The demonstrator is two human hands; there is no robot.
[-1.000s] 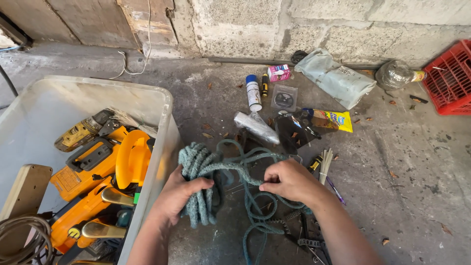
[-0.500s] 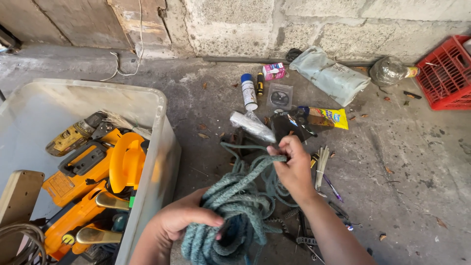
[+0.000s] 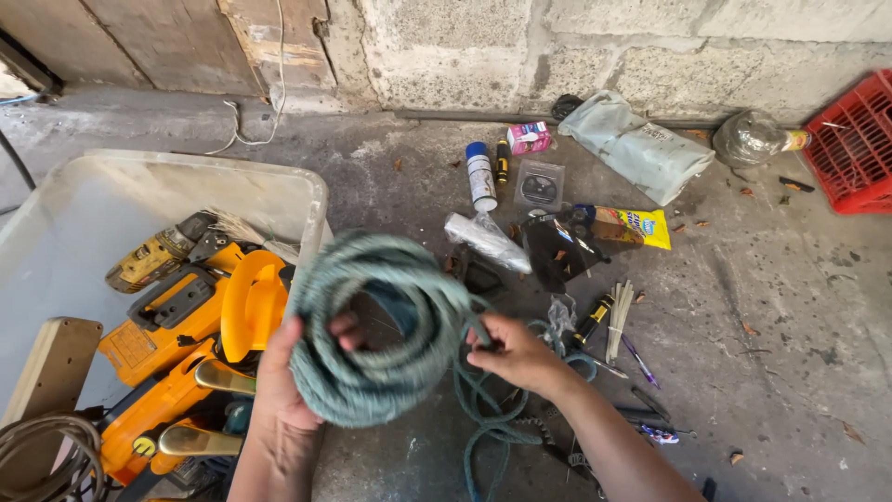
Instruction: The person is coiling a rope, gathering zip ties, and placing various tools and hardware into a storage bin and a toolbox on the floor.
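I now see the left hand point(image 3: 283, 386) gripping the raised, opened rope coil point(image 3: 376, 325); the right hand point(image 3: 516, 353), lowered, pinches its loose strand.

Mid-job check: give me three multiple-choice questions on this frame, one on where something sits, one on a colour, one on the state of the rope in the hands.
1. Where is the yellow power tool?
A. Inside the translucent plastic bin
B. In the red plastic crate
C. On the wall ledge

2. What colour is the cap of the white spray can?
A. Red
B. Blue
C. Green

3. How is the thick grey-green rope held?
A. Stretched straight
B. Knotted into a ball
C. Wound in a round coil

Answers: 1 A, it lies among the tools in the bin; 2 B, the cap shows blue; 3 C, the left hand grips the coil while the right hand holds the loose end.
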